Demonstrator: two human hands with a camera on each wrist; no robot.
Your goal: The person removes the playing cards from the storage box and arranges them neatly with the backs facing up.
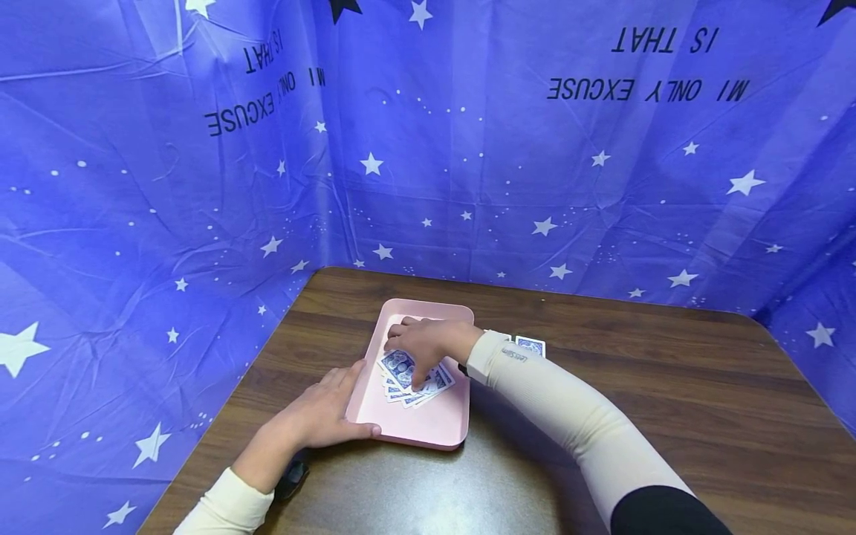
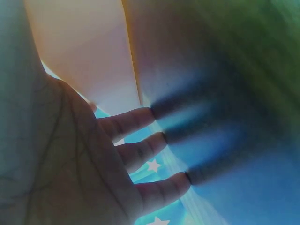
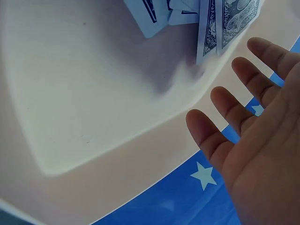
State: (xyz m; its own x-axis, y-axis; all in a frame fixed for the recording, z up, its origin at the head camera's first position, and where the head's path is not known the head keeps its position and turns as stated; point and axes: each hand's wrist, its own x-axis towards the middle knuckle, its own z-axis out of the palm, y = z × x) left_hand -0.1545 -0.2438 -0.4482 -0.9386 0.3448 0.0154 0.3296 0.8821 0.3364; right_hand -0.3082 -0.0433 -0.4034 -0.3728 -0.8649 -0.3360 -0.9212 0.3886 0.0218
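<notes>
A pink tray [image 1: 421,431] lies on the table and holds several overlapping playing cards [image 1: 399,367] with blue patterned backs. My left hand [image 1: 321,410] rests against the tray's left side, its thumb at the near left corner. In the left wrist view that hand's fingers [image 2: 154,193] are extended and apart. Over the cards reaches my right hand [image 1: 431,348], its thumb down by the spread. The right wrist view shows the right fingers [image 3: 204,131] spread beside the cards [image 3: 236,21], with nothing pinched; the thumb is out of that view.
Right of the tray another blue-backed card [image 1: 530,346] lies on the brown wooden table [image 1: 669,386], partly behind my right sleeve. A blue star-patterned cloth [image 1: 508,186] hangs round the table's far and side edges. A small black object [image 1: 292,475] shows by my left wrist.
</notes>
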